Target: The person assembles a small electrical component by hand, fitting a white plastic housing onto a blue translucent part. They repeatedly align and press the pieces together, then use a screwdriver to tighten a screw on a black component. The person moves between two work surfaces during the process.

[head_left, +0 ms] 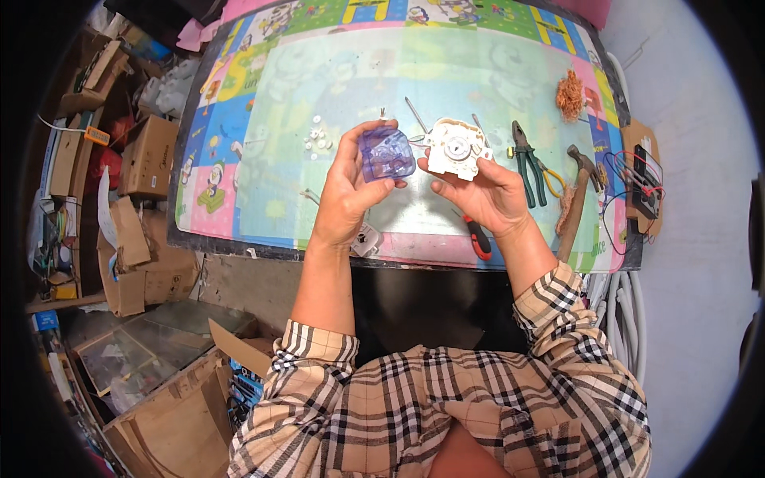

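Note:
My left hand [349, 185] is closed round a translucent blue plastic cover [387, 153], its fingers behind and its thumb along the lower edge. In my right hand [496, 195] I hold a white plastic housing [456, 149] with a round dial-like part in its middle. The two pieces are held up side by side over the table, a small gap between them, and a thin wire seems to run across that gap. Beneath my left wrist a whitish plastic part [366, 239] lies near the table's front edge, partly hidden.
Small white parts [317, 137] lie left of my hands. A screwdriver [416, 115] is beyond them; a red-black handled tool [478, 239] lies near the edge. To the right are green-handled pliers [527, 163], yellow-handled pliers [550, 177], a hammer [580, 187], copper wire [570, 95] and a multimeter [645, 185].

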### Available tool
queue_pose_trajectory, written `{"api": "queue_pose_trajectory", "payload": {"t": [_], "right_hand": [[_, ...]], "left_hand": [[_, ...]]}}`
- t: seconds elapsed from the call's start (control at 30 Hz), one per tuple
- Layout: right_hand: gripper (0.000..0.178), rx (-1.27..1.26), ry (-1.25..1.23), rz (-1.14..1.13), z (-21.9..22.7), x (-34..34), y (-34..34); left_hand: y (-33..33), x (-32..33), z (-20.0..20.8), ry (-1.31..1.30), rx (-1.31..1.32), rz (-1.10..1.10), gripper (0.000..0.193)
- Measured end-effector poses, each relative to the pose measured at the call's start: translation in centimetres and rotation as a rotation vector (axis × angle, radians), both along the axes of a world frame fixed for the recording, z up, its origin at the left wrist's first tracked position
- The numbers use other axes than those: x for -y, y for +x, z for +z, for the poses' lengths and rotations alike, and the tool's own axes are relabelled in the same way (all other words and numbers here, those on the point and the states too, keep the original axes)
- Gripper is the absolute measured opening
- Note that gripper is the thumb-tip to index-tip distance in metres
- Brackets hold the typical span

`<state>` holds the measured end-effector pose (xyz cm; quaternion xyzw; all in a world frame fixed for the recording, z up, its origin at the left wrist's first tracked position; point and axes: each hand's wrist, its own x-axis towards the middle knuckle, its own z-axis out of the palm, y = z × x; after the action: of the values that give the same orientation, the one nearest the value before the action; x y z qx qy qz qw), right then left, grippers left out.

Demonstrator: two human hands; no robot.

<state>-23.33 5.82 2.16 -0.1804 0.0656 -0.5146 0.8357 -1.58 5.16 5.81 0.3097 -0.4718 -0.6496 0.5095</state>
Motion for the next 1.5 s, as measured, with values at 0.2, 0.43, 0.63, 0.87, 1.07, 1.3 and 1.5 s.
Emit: {"api": "queue_pose_trajectory", "payload": {"t": [0.2,0.43,0.63,0.87,1.07,1.3,1.5], "right_hand": [[0.061,0.05,0.039,0.036,0.06,0.12,0.07],[0.06,0.06,0.05,0.031,0.01,0.11,0.11],[0.058,0.096,0.052,0.047,-0.43,0.29,-0.01],[0.057,0.056,0.045,0.016,-0.45,0.3,-0.03],[0.057,-0.006,0.005,0.01,-0.49,0.24,0.18],[0.06,-0.054,-0.027,0.003,0.24,0.22,0.28],[0.061,-0.049,-0.035,-0.003,0.23,0.17,0.28]], "left_hand": [[0.06,-0.04,-0.03,0.002,-0.005,-0.013,0.071],[0.17,-0.02,-0.05,0.012,-0.024,-0.011,0.072],[0.27,0.12,-0.32,0.026,-0.035,-0.014,0.07],[0.09,0.09,-0.33,0.026,-0.049,-0.024,0.069],[0.39,0.05,-0.12,0.029,-0.069,-0.025,0.069],[0.49,0.11,-0.2,0.048,-0.166,-0.064,0.071],[0.67,0.11,-0.06,0.073,-0.236,-0.109,0.073]]}}
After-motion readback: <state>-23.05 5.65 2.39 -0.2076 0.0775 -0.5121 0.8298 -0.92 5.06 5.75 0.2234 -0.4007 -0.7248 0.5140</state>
